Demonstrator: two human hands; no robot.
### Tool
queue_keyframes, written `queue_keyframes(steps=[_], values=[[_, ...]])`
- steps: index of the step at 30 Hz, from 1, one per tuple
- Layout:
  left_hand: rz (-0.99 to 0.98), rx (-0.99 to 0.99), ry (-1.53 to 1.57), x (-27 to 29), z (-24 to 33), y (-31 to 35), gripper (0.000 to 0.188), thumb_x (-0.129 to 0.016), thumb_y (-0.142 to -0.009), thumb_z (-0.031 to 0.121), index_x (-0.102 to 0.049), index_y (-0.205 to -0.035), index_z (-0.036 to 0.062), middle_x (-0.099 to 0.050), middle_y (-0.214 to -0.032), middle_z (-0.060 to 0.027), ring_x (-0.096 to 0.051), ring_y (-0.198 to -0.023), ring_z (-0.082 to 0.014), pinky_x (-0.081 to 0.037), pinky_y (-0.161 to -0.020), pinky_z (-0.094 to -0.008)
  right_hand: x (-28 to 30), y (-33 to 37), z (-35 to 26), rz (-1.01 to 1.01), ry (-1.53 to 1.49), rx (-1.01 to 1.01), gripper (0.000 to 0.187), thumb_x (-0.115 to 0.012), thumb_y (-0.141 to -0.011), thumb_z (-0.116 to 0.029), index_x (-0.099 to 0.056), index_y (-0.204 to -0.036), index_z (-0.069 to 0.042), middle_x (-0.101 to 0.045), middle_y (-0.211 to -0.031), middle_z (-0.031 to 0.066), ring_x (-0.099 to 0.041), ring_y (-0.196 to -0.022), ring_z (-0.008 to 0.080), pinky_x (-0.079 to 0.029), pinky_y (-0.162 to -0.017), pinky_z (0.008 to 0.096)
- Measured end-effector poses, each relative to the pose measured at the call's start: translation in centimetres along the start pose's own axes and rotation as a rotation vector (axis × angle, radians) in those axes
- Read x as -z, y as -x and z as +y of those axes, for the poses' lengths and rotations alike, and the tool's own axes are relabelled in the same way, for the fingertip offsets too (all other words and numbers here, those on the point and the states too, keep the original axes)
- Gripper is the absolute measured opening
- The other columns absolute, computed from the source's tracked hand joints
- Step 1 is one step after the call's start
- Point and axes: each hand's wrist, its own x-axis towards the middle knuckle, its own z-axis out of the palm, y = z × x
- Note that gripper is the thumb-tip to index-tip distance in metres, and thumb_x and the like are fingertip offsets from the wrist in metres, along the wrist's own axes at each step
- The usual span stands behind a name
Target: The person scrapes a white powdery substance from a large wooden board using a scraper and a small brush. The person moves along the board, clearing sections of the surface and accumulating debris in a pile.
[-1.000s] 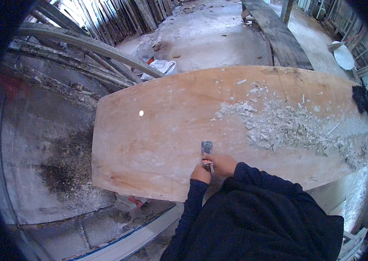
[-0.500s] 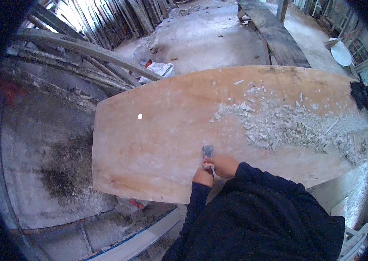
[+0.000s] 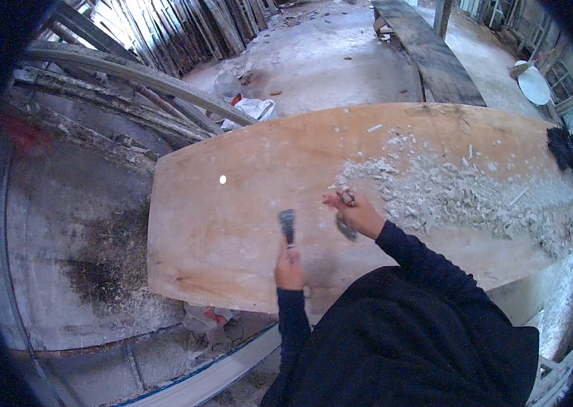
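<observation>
Over bare board [image 3: 198, 224] inside its edges, left fingers [image 3: 288, 259] apparently grip a scraper [image 3: 287, 222].

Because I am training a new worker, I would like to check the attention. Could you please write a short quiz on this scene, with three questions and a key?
1. True or false: the left hand and the right hand are touching each other.
2. On the light-brown wooden board, most of the off-white crumbly flakes lie: A) at the left end; B) on the right half; C) along the left edge.
3. What does the left hand hold?

Key: 1. False, there is a gap. 2. B. 3. A flat, grey-bladed scraper.
</observation>
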Motion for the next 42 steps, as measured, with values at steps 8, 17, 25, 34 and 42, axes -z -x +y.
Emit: queue_keyframes(steps=[8,17,25,34,42], values=[[0.26,0.23,0.22,5.8,-1.1,3.4,0.062,-0.053,-0.084,0.019,-0.023,-0.139,0.0159,-0.055,-0.069,-0.0044,-0.046,-0.042,-0.0107,-0.039,-0.035,-0.0256,-6.9,3.0,1.8,-0.4,-0.094,-0.39,0.033,-0.046,-0.09,-0.036,-0.055,-0.091,-0.004,-0.056,-0.069,0.0035,-0.056,-0.057,0.0097,-0.048,-0.049,0.024],[0.102,0.092,0.114,1.8,-4.8,4.4,0.049,-0.054,-0.083,0.02,-0.041,-0.127,0.0035,-0.059,-0.106,-0.021,-0.059,-0.094,-0.0255,-0.044,-0.08,-0.0309,5.8,6.0,7.5,0.11,-0.202,-0.25,0.016,-0.062,-0.082,-0.022,-0.056,-0.085,-0.006,-0.055,-0.067,0.0007,-0.054,-0.053,0.0091,-0.046,-0.045,0.025],[-0.022,-0.102,-0.012,1.0,-1.6,3.9,0.05,-0.054,-0.083,0.024,-0.041,-0.127,0.0042,-0.058,-0.102,-0.0234,-0.06,-0.091,-0.0293,-0.045,-0.076,-0.0324,18.8,12.6,1.9,0.573,0.313,-0.265,0.02,-0.062,-0.082,-0.024,-0.058,-0.078,-0.006,-0.057,-0.061,0.0023,-0.053,-0.045,0.0097,-0.043,-0.04,0.0244],[-0.17,-0.046,-0.088,0.6,0.6,3.4,0.049,-0.054,-0.082,0.021,-0.042,-0.126,0.0019,-0.057,-0.106,-0.0228,-0.059,-0.094,-0.0299,-0.045,-0.079,-0.0327,13.3,9.0,-0.5,0.381,0.435,0.059,0.011,-0.056,-0.084,-0.013,-0.06,-0.088,-0.004,-0.062,-0.073,0.001,-0.056,-0.06,0.0097,-0.046,-0.053,0.0237],[-0.069,-0.037,0.051,0.0,-0.2,3.0,0.047,-0.055,-0.082,0.018,-0.043,-0.125,0.0012,-0.056,-0.111,-0.0213,-0.058,-0.099,-0.0259,-0.044,-0.082,-0.031,-3.5,-2.9,5.1,0.047,0.306,0.153,0.022,-0.068,-0.075,-0.021,-0.059,-0.081,-0.002,-0.061,-0.067,0.0065,-0.059,-0.057,0.0113,-0.046,-0.052,0.0259]])
